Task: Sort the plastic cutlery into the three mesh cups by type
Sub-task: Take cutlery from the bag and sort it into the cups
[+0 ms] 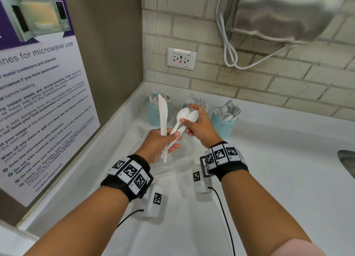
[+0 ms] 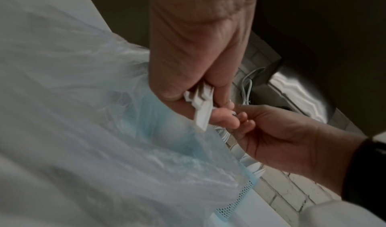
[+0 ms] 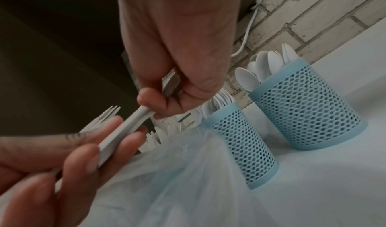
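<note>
Left hand [image 1: 157,142] gripping a bundle of white knives [image 1: 163,119] upright, fingers curled round it. Right hand [image 1: 199,129] pinching two spoons [image 1: 187,116] by the necks, handles crossing into the left fingers. Three mesh cups [image 1: 222,127] lined along the back edge of the white counter [image 1: 269,159], near the corner.

White cutlery [image 1: 163,119], light-blue mesh cups [image 1: 222,128]

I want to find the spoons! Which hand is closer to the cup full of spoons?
Right. The right hand is just beside the spoon cup, pulling two spoons. The left hand is farther away, holding knives.
</note>
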`<act>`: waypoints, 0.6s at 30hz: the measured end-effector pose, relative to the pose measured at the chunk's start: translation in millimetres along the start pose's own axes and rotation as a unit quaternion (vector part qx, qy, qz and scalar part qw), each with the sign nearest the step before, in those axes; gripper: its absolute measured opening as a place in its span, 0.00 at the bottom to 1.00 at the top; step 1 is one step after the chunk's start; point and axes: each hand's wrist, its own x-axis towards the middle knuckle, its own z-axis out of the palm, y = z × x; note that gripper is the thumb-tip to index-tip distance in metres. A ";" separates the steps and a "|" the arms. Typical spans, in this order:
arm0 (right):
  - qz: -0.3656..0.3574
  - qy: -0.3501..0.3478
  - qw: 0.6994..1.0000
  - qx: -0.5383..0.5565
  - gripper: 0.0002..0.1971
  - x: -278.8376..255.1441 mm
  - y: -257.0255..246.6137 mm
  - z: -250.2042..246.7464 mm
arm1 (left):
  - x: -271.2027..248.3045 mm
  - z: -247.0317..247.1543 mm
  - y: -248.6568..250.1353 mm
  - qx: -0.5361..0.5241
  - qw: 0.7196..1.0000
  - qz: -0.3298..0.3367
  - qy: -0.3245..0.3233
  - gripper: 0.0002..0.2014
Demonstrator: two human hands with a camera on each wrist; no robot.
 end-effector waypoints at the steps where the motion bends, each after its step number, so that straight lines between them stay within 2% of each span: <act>1: 0.001 0.013 1.000 0.001 0.20 0.9 -0.2 -1.7 | -0.4 1.0 1.9 0.006 1.000 -0.003 -0.010 0.08; 4: 0.009 0.076 0.997 0.029 0.16 5.9 -7.5 -14.3 | -1.5 3.9 8.8 0.002 0.999 -0.017 -0.035 0.08; 8: -0.027 0.206 0.977 0.040 0.20 13.8 -29.2 -55.9 | 1.1 4.9 16.8 -0.007 0.999 -0.019 -0.025 0.10; 10: -0.064 0.278 0.958 0.009 0.22 15.2 -40.9 -80.4 | 3.7 5.5 18.4 0.004 1.000 -0.014 -0.022 0.11; 13: -0.123 0.384 0.913 -0.064 0.22 18.3 -49.0 -109.3 | 6.8 8.6 18.9 0.006 1.000 -0.016 -0.019 0.10; 15: -0.149 0.417 0.889 -0.117 0.20 21.6 -47.3 -121.5 | 8.0 10.8 18.9 0.005 1.000 -0.022 -0.018 0.10; 18: -0.169 0.414 0.879 -0.168 0.19 26.8 -38.1 -130.2 | 9.2 12.2 18.9 0.006 0.999 -0.028 -0.015 0.10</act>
